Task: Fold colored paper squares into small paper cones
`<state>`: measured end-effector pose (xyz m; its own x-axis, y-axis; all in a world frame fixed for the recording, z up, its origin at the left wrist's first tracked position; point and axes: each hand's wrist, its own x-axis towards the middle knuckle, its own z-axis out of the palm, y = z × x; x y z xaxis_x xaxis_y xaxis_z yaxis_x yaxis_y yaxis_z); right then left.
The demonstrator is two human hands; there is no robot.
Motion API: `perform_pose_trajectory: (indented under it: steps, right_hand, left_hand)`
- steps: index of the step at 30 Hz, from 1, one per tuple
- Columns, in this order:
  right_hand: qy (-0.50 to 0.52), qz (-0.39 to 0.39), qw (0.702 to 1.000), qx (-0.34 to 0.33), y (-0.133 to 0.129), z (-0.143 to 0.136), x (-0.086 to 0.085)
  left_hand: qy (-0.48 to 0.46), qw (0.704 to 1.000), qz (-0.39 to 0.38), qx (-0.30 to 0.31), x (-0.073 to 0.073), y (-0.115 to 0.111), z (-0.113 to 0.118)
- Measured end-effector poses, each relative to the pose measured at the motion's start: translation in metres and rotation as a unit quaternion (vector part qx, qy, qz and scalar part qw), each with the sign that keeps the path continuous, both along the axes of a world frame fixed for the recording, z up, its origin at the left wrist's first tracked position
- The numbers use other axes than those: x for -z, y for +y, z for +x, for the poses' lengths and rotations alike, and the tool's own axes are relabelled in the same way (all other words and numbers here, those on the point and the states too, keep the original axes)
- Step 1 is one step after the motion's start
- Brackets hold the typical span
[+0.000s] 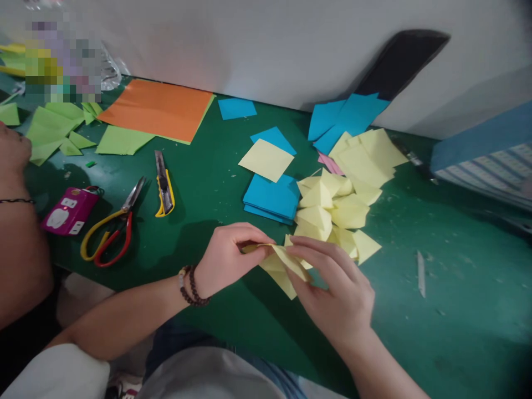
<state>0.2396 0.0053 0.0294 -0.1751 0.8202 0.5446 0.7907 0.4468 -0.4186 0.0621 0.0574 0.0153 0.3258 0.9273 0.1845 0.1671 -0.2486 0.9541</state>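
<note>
A folded pale yellow paper (283, 271) is held between my two hands above the green table. My left hand (233, 255), with a beaded bracelet at the wrist, pinches its left end. On the right side, my right hand (332, 277) has its fingers and thumb around the other end. Just beyond my right hand lie several folded yellow paper pieces (316, 208). A stack of blue paper (272, 197) is left of them, with a flat yellow square (267, 159) behind it.
Scissors (116, 230), a yellow cutter (165, 185) and a magenta power adapter (71, 210) lie left. Orange sheets (162, 110) and green scraps (54, 127) are behind. Another person's arm (20, 233) rests at the left edge. A blue box (486, 155) stands right.
</note>
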Motion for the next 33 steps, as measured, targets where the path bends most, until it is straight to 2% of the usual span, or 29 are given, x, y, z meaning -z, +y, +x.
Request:
perform_pose_trajectory:
  steps: [4, 6, 9, 13, 22, 29, 33]
  right_hand:
    - [0.068, -0.095, 0.992, -0.055, 0.0, 0.004, -0.007]
    - [0.103, -0.143, 0.984, -0.017, -0.001, 0.006, -0.009]
    - [0.096, -0.191, 0.976, 0.049, 0.0, 0.006, -0.01]
    - [0.049, -0.163, 0.984, 0.046, 0.001, 0.003, -0.006]
    - [-0.079, -0.018, 0.996, 0.042, 0.001, 0.002, 0.001]
    - [-0.112, 0.0, 0.993, 0.047, 0.0, 0.004, 0.003]
    - [-0.096, -0.007, 0.995, 0.026, 0.0, 0.004, 0.004]
  left_hand:
    - [0.025, 0.999, 0.014, -0.024, -0.001, 0.003, -0.003]
    - [0.04, 0.999, 0.016, -0.025, -0.002, 0.003, -0.005]
    - [0.055, 0.998, 0.023, -0.016, -0.004, 0.001, -0.005]
    - [0.064, 0.997, 0.033, -0.012, -0.005, -0.002, -0.003]
    - [0.107, 0.994, -0.016, 0.022, -0.006, -0.004, 0.001]
    - [0.117, 0.99, -0.058, 0.05, -0.004, -0.006, 0.001]
    - [0.122, 0.99, -0.049, 0.053, -0.004, -0.005, 0.001]
